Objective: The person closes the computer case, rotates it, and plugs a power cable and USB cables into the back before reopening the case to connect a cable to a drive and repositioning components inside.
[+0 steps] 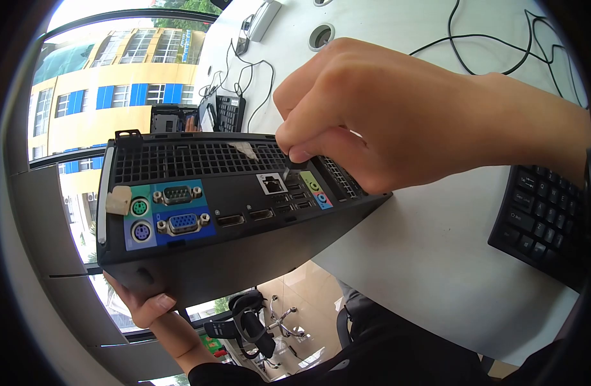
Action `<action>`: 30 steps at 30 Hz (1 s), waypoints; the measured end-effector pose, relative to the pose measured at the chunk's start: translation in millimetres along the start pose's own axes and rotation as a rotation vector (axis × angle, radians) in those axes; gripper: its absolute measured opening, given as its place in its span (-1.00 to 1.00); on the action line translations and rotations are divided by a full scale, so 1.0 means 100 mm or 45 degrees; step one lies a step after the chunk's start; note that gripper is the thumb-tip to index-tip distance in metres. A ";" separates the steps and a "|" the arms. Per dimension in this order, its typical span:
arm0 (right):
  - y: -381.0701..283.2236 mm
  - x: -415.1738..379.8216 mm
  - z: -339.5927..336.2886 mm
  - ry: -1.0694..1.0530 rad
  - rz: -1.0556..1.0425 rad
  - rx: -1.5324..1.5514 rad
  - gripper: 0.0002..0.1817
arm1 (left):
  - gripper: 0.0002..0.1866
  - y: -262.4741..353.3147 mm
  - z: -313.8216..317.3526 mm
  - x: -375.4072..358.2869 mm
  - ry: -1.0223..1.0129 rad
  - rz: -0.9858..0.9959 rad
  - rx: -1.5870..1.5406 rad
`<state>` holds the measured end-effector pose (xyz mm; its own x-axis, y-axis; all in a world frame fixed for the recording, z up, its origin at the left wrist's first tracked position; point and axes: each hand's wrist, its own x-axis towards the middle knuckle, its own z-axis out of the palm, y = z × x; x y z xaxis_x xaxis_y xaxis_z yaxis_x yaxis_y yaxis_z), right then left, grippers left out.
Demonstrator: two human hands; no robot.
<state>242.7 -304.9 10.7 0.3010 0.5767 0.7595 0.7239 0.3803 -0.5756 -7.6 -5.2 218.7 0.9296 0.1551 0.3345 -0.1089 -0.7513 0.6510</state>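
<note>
At the near table edge, the left hand [147, 305] grips the black metal desktop computer case [231, 212] underneath; the right hand [398, 109] pinches a small black plug [295, 165] at its ports—best kept square, case steady.

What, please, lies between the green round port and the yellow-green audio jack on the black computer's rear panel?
Head view: a blue VGA port, DisplayPort sockets, and an Ethernet jack.

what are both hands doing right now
Left hand: gripping the lower corner of the black computer case from below.
Right hand: fingers pinched shut on a small dark plug at the case's rear ports.
</note>
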 end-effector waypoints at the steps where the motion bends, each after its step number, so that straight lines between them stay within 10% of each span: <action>1: 0.01 0.00 0.00 -0.010 0.000 -0.013 -0.92 | 0.24 0.00 0.01 -0.01 0.020 0.002 0.009; 18: -0.01 0.03 0.11 -0.004 0.029 0.064 -0.91 | 0.20 0.23 0.35 0.21 -0.033 -0.037 0.380; 21: -0.15 0.13 -0.10 -0.286 0.390 0.240 -0.88 | 0.26 0.25 0.40 0.28 -0.116 0.000 0.512; 30: 1.06 0.14 -1.10 -0.202 0.832 -1.298 -0.61 | 0.27 0.23 0.46 0.48 -0.333 0.298 0.485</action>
<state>391.6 -336.4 -6.2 0.7634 0.5555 0.3296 0.6410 -0.7147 -0.2798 50.8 -44.6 218.1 0.9578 -0.1742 0.2286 -0.2340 -0.9345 0.2681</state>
